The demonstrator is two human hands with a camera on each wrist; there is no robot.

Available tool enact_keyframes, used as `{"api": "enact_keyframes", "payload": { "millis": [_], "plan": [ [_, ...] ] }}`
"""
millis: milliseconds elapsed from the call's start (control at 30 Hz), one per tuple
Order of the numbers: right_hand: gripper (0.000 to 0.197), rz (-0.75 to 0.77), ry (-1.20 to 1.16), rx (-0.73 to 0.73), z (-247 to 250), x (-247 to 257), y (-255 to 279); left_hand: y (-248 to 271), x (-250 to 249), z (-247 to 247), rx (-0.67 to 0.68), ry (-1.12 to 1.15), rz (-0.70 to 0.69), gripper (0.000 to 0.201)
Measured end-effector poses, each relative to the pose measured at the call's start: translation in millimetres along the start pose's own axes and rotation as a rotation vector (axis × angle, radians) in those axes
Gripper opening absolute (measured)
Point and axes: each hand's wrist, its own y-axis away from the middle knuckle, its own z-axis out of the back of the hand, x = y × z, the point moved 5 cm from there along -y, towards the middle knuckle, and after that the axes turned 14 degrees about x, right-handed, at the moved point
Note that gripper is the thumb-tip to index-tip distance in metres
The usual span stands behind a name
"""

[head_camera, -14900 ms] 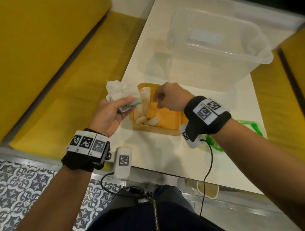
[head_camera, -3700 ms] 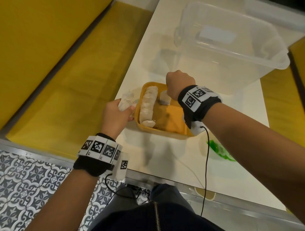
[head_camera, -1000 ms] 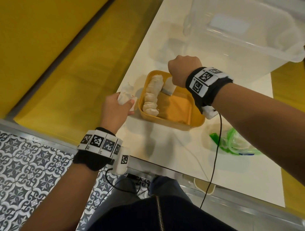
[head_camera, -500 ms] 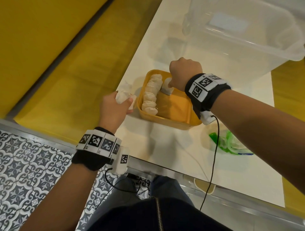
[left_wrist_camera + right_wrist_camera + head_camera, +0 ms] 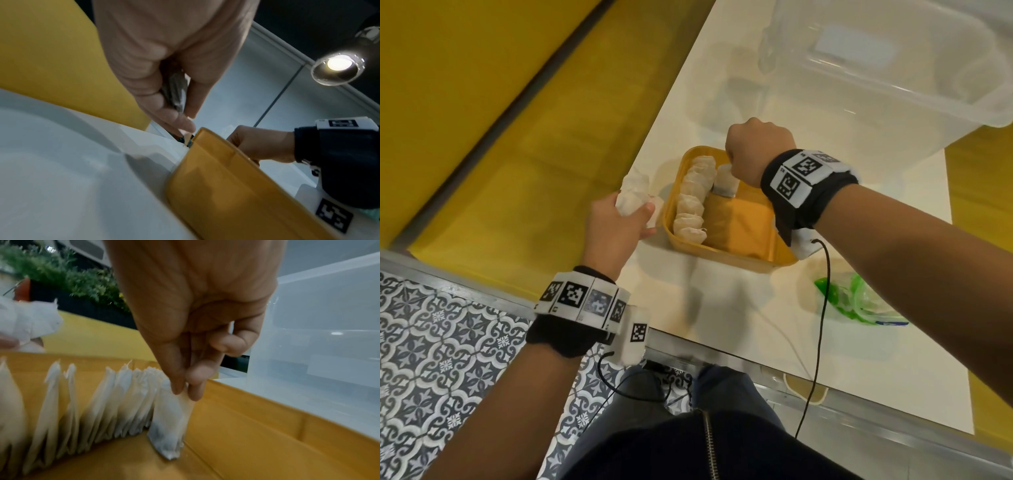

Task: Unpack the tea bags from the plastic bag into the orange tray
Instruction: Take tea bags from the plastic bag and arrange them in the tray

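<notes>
The orange tray sits on the white table with a row of several tea bags standing along its left wall. My right hand is over the tray's far end and pinches one tea bag by its top edge. In the right wrist view, thumb and finger hold that tea bag upright, its bottom corner on the tray floor beside the row. My left hand, just left of the tray, grips a small bunch of tea bags. The green plastic bag lies crumpled at the right.
A large clear plastic bin stands just behind the tray, close to my right hand. A yellow bench runs along the table's left side. A black cable hangs from my right wrist across the table's front edge.
My right hand has brought its tea bag down at the tray's far end beside the row. The left hand stays put with its bunch, which is smaller than at the start.
</notes>
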Motion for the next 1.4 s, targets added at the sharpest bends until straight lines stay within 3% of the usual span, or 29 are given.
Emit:
{"api": "enact_keyframes", "payload": {
  "millis": [167,300,367,500,700,800,967,1133,1200,1333,1400],
  "plan": [
    [0.016,-0.026,-0.129,-0.026,7,-11,3,1,-8,1,0.050,0.214,0.006,0.016],
    [0.016,-0.014,-0.311,-0.114,23,-19,17,-2,-21,-7,0.267,0.436,0.007,0.024],
    [0.016,0.082,-0.451,-0.144,30,-15,30,-2,-26,-12,0.358,0.488,0.011,0.027],
    [0.013,0.236,-0.773,-0.172,30,-4,64,0,-35,-27,0.465,0.511,-0.002,0.031],
    [0.020,0.226,-1.166,-0.061,-6,3,81,3,-37,-45,0.520,0.464,0.000,0.024],
    [0.020,0.213,-1.258,-0.076,-18,6,88,4,-35,-52,0.545,0.422,0.002,0.024],
    [0.006,0.116,-1.304,-0.251,-19,-11,100,6,-31,-55,0.519,0.432,0.040,0.025],
    [0.008,0.033,-1.034,-0.479,-2,-37,120,4,-23,-50,0.463,0.396,0.066,0.036],
    [0.007,0.127,-0.964,-0.431,10,-30,130,4,-22,-50,0.449,0.377,0.069,0.034],
    [0.006,0.408,-0.962,-0.076,18,9,142,4,-24,-52,0.417,0.273,0.049,0.022],
    [0.008,0.400,-0.909,-0.079,17,17,137,6,-26,-54,0.424,0.235,0.038,0.017]
  ]
}}
